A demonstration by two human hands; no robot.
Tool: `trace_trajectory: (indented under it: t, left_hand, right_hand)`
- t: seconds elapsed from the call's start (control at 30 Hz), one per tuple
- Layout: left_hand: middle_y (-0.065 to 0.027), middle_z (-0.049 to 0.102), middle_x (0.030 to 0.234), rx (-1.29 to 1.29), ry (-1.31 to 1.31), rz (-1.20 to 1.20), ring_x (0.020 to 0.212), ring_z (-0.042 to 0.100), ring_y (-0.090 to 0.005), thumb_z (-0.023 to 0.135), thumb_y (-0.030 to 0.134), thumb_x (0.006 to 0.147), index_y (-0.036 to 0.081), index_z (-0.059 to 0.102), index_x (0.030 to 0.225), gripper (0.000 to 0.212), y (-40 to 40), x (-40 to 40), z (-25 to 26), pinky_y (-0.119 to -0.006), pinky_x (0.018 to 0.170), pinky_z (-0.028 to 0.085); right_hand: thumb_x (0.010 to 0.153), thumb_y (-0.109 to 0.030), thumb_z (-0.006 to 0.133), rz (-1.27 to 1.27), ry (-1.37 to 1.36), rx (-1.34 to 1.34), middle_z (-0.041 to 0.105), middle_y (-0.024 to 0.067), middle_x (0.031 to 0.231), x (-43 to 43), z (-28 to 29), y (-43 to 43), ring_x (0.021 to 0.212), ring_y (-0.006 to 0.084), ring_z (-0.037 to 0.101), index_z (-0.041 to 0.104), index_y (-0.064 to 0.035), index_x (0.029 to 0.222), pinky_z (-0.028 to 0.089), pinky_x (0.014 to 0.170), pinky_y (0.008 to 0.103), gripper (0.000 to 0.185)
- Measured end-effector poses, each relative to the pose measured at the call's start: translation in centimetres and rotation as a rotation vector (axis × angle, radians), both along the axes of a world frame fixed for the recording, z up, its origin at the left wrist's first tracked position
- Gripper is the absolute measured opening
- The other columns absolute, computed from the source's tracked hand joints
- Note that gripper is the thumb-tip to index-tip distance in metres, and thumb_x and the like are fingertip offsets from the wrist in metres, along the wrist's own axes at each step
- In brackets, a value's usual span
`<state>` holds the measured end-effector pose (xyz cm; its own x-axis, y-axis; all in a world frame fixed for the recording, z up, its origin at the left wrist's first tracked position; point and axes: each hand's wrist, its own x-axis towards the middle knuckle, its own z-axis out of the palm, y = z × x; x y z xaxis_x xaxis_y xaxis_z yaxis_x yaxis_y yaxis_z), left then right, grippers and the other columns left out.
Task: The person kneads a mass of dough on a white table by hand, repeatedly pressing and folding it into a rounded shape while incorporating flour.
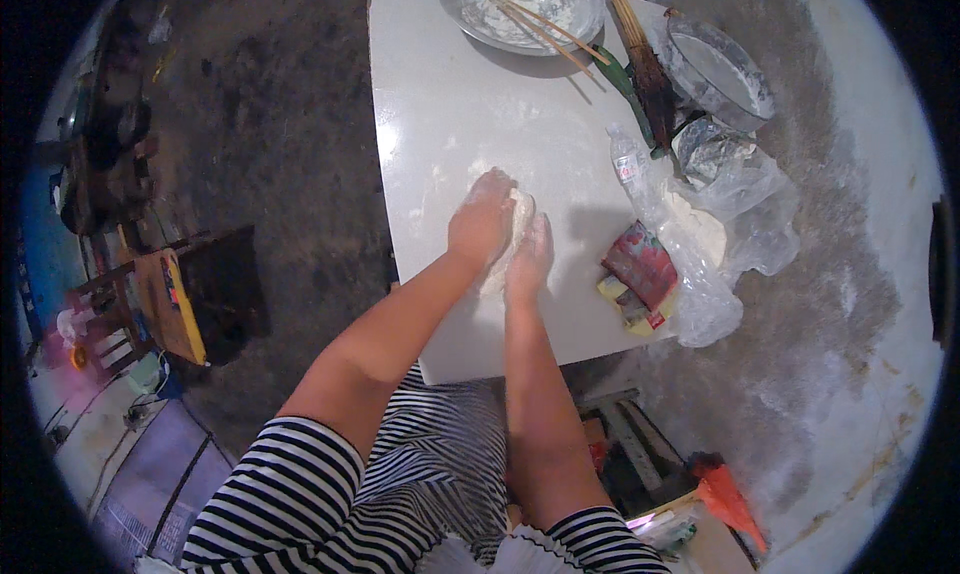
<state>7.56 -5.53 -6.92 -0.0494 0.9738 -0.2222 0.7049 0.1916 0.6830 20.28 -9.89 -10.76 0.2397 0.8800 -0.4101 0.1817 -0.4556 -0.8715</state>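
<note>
A long, pale piece of dough (520, 215) lies on the white tabletop (450, 334), which is dusted with flour. My left hand (484, 215) rests along its left side, with floury fingers pointing away from me. Against the dough's right side is my right hand (531, 257), its fingers stretched out. The dough sits between both palms, and part of it is hidden by the hands. Neither hand is visibly closed around it.
At the table's far end stands a metal bowl (480, 38) with flour and chopsticks (541, 28). Along the right lie a straw brush (643, 56), a round sieve (720, 71), a plastic bottle (628, 161), a plastic bag of flour (697, 225) and a red packet (641, 263).
</note>
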Motion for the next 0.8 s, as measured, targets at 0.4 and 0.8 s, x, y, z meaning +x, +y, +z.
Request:
trace_trajectory:
  t: [0.4, 0.8]
  left_hand:
    - [-0.0234, 0.043, 0.189, 0.077, 0.063, -0.034, 0.178, 0.036, -0.0461, 0.055, 0.034, 0.121, 0.009, 0.049, 0.181, 0.065, -3.7, -4.2, -6.2, -0.059, 0.145, 0.028]
    - [-0.0226, 0.060, 0.176, -0.090, -0.065, 0.058, 0.165, 0.054, -0.0400, 0.048, 0.040, 0.126, 0.009, 0.068, 0.165, 0.054, 5.7, -4.0, -5.6, -0.055, 0.138, 0.038]
  right_hand:
    - [0.120, -0.032, 0.058, 0.515, -0.751, 0.249, 0.038, 0.0240, 0.191, -3.7, -3.1, 1.9, 0.179, 0.0447, 0.032, 0.046, -0.0008, 0.180, 0.024, 0.147, 0.0590, 0.069]
    - [0.124, -0.042, 0.054, 0.279, -0.543, 0.157, 0.069, 0.0237, 0.161, 5.4, -6.5, 11.6, 0.150, 0.0436, 0.064, 0.075, -0.0015, 0.152, 0.048, 0.130, 0.0537, 0.053]
